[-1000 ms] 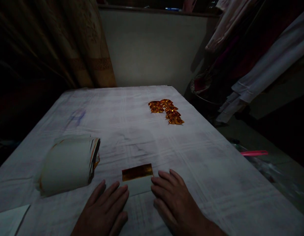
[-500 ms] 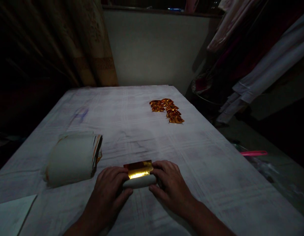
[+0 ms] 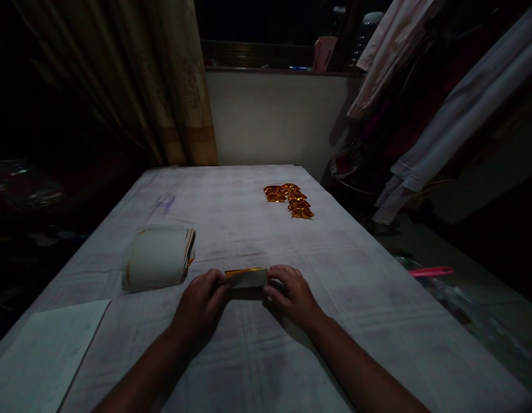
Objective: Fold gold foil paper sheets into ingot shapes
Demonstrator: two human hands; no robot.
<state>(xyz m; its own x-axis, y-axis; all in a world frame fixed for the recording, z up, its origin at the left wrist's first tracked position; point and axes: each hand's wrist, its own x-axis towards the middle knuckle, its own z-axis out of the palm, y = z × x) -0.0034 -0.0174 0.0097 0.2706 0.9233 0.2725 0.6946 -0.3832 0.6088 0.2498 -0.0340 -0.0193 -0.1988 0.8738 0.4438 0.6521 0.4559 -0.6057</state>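
Between my two hands is a sheet of gold foil paper [image 3: 248, 279], folded or rolled with its pale backing toward me and a thin gold strip along the top. My left hand [image 3: 205, 298] pinches its left end, and my right hand [image 3: 290, 293] grips the right end between thumb and fingers. To the left of my hands lies a thick bent stack of pale paper sheets [image 3: 156, 258], gold showing at its right edge. Farther back on the right, several folded gold foil pieces [image 3: 298, 201] sit in overlapping rows.
A white plaid cloth covers the table [image 3: 231, 223]. A flat white sheet [image 3: 54, 350] lies at the near left. Behind are a curtain [image 3: 171, 86] and a ledge with a pink cup [image 3: 323, 53]. Clothes [image 3: 446, 115] hang on the right, above a pink-handled object [image 3: 431, 271].
The foil paper has turned so its pale side faces me and little gold shows. Both hands have shifted slightly away from me on the table. The camera has tilted up.
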